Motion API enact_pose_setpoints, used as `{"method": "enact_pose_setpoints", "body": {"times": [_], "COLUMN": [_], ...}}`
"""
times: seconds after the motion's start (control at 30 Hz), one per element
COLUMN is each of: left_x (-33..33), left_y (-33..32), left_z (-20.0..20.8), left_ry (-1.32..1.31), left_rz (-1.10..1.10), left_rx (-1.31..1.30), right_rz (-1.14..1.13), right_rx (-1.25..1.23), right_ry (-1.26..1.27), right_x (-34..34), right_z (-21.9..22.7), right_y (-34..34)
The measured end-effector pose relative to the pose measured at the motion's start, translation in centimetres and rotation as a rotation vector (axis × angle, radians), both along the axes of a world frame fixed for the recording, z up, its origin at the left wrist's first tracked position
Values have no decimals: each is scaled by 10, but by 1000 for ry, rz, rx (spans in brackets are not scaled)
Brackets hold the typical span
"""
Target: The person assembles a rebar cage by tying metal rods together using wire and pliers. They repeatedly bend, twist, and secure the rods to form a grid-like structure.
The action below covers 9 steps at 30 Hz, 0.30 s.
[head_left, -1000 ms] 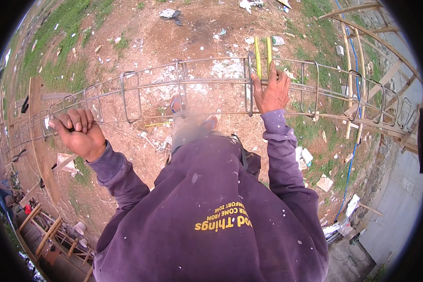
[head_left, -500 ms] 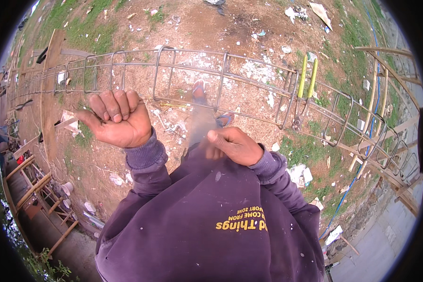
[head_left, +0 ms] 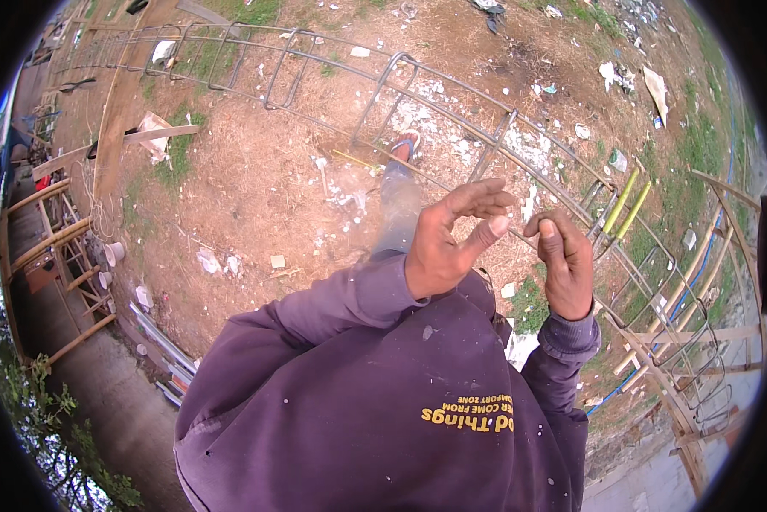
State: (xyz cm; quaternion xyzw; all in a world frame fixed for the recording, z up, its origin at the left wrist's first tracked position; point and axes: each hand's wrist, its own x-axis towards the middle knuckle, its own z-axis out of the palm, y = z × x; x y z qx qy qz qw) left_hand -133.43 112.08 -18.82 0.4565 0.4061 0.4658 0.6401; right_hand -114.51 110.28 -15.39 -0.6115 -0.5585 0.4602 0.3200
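My left hand (head_left: 459, 237) is raised in front of my dark sweatshirt, fingers stretched to the right and thumb apart from them. Close beside it, my right hand (head_left: 566, 266) has curled fingers with the thumb pressed against them; whatever lies in that pinch, if anything, is too small to make out. Beyond both hands runs a long cage of steel reinforcing bars (head_left: 505, 128) with square stirrups. Pincers with yellow-green handles (head_left: 620, 201) rest on the cage just past my right hand, which partly hides their jaws.
A wooden plank (head_left: 115, 128) stands near the cage at the left. Timber and bamboo supports (head_left: 691, 337) are at the right, beside a blue hose (head_left: 612, 395). White rubble and litter (head_left: 418, 119) cover the ground around my sandalled foot (head_left: 406, 147).
My left hand has swung right from beside the cage, its fist unfolding. My right hand has risen and moved right, close to the pincers. The view has turned and shifted left.
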Motion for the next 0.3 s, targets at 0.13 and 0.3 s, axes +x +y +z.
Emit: {"method": "enact_pose_setpoints", "body": {"times": [0.13,0.3], "left_x": [-30,-53], "left_y": [15,33], "left_z": [-1,3], "left_ry": [52,217], "left_rz": [29,-55], "left_rx": [-163,-221], "right_rz": [170,155], "right_rx": [-22,-43], "right_ry": [-142,-42], "right_x": [-36,-57], "right_z": [-10,-22], "right_y": [-3,5]}}
